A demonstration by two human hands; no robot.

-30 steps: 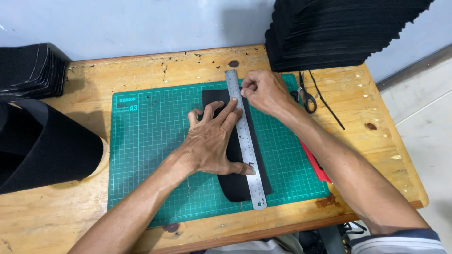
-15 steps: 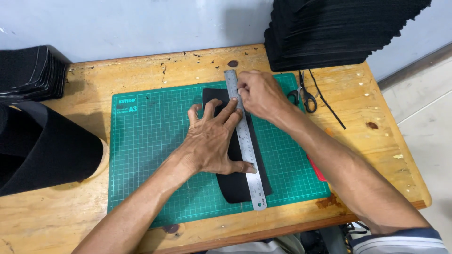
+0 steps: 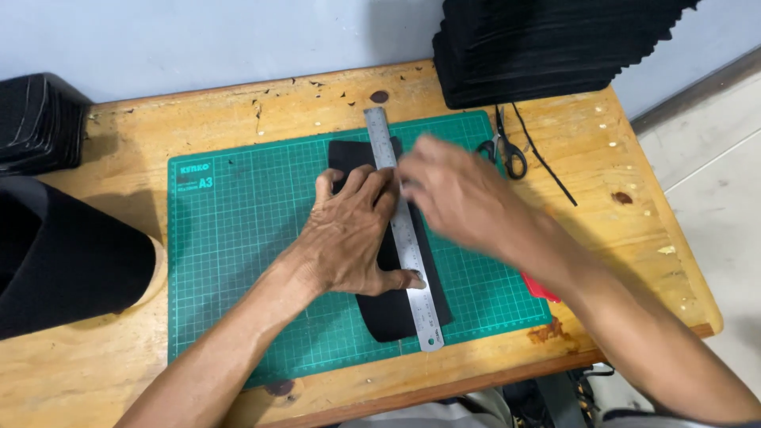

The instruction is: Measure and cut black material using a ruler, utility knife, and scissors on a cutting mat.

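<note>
**Steel ruler pinned on black strip, cutting mat, wooden bench**

The black material strip (image 3: 391,305) lies lengthwise on the green cutting mat (image 3: 238,238), near the mat's middle, its rounded end toward the near edge. A steel ruler (image 3: 404,238) rests on top of it, running from beyond the strip's far end to just past its near end.

The left hand (image 3: 349,234) lies flat across strip and ruler, fingers (image 3: 361,184) spread apart and pressing down, thumb tip against the ruler's lower part. The right hand (image 3: 456,194) sits just beside the ruler's right edge, over its upper half. It is motion-blurred; whether its fingers are apart or closed on anything cannot be told.

The mat sits on a worn wooden bench (image 3: 650,238). Scissors (image 3: 507,150) and a thin black cord (image 3: 547,162) lie just off the mat's far right corner. A red object (image 3: 541,288) shows partly under the right forearm. A tall stack of black sheets (image 3: 547,47) occupies the far right; a smaller black stack (image 3: 36,123) and a black roll (image 3: 63,257) stand at the left.
</note>
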